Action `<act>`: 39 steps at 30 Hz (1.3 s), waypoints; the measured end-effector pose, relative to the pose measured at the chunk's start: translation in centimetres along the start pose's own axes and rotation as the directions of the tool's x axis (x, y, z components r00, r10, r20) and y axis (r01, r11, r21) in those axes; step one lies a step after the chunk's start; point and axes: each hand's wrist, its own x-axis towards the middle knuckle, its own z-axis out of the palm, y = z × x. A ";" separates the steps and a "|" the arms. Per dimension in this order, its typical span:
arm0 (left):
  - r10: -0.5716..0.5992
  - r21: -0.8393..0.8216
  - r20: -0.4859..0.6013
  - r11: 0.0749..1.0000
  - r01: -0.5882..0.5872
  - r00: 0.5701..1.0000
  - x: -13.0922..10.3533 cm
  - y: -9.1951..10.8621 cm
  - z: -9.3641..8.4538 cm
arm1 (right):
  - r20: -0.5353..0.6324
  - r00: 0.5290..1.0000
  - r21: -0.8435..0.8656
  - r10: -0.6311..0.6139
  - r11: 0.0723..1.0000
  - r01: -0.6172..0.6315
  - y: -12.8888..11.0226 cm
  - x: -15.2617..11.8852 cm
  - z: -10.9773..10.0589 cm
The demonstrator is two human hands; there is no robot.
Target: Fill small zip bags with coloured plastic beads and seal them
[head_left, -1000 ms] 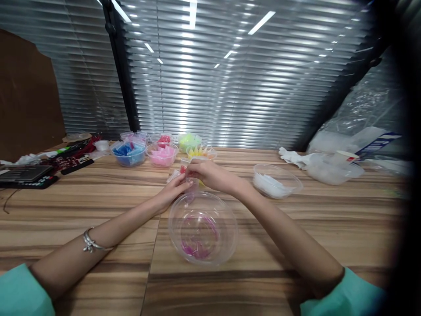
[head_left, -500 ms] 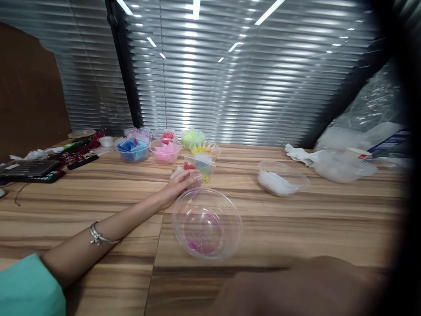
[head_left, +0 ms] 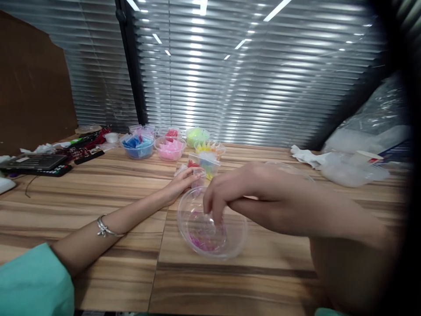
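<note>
A round clear plastic bowl point(head_left: 238, 248) with magenta bits on its bottom stands on the wooden table. Over its right side reaches my right hand point(head_left: 250, 193), fingers bent down together into the bowl. Whether anything is between those fingertips is hidden. Beyond the bowl's far left rim, my left hand point(head_left: 182, 184) rests low on the table. Its fingers close on a small clear plastic container point(head_left: 198, 180) with a pinkish tint; whether it is a cup or a bag I cannot tell. Just behind stands a clear plastic bag point(head_left: 210, 161) with yellow and blue contents.
Along the back are tubs with blue packets point(head_left: 136, 147), pink pieces point(head_left: 170, 149) and green pieces point(head_left: 196, 136). A clear bowl point(head_left: 292, 166) is mostly behind my right arm. White tissue point(head_left: 307, 156) and plastic bags point(head_left: 353, 169) lie right. Dark electronics point(head_left: 36, 162) sit left.
My right hand has come up from the blurred lower right edge and now reaches into the bowl. My left hand keeps its place; the view has shifted slightly.
</note>
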 end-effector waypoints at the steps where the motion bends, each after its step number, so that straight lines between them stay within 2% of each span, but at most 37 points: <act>1: -0.010 -0.006 0.007 1.000 0.010 1.000 0.0 0.1 0.0 | 0.046 0.994 -0.157 0.096 0.984 -0.088 0.8 0.5 0.2; 3: -0.040 -0.024 0.018 0.999 0.040 0.999 -0.1 0.2 0.1 | 0.137 0.958 -0.415 0.252 0.893 -0.176 2.4 1.3 1.4; 5: -0.050 -0.034 0.018 0.998 0.050 0.999 -0.1 0.3 0.1 | 0.197 0.918 -0.576 0.344 0.799 -0.176 3.5 2.0 3.2; 8: -0.057 -0.045 0.016 0.997 0.058 0.998 -0.1 0.4 0.2 | 0.179 0.950 -0.619 0.256 0.780 -0.094 4.5 2.9 5.7; 10: -0.060 -0.049 0.013 0.997 0.061 0.998 -0.1 0.4 0.2 | 0.214 0.957 -0.615 0.196 0.788 -0.024 4.9 3.3 6.8; 16: -0.048 -0.045 0.005 0.998 0.048 0.999 -0.1 0.3 0.3 | 0.225 0.974 -0.666 -0.001 0.730 0.154 5.9 3.9 8.4; 19: -0.033 -0.028 -0.002 0.999 0.033 0.999 0.0 0.3 0.2 | 0.238 0.968 -0.646 -0.073 0.732 0.214 5.9 4.3 9.1; 23: -0.026 0.002 -0.014 1.000 0.026 1.000 0.2 0.3 0.0 | 0.203 0.969 -0.550 -0.143 0.802 0.234 5.8 4.8 10.0; 29: -0.050 0.003 -0.008 0.999 0.050 0.999 0.1 0.3 0.0 | 0.279 0.944 -0.327 -0.179 0.906 0.269 6.4 5.2 10.5; 35: -0.051 -0.022 -0.002 0.998 0.051 0.999 0.0 0.3 0.0 | 0.270 0.952 -0.334 -0.146 0.913 0.235 5.9 5.1 9.9; 39: -0.048 -0.056 -0.005 0.997 0.048 0.999 0.1 0.2 0.1 | 0.296 0.954 -0.364 -0.058 0.916 0.168 5.6 4.6 8.7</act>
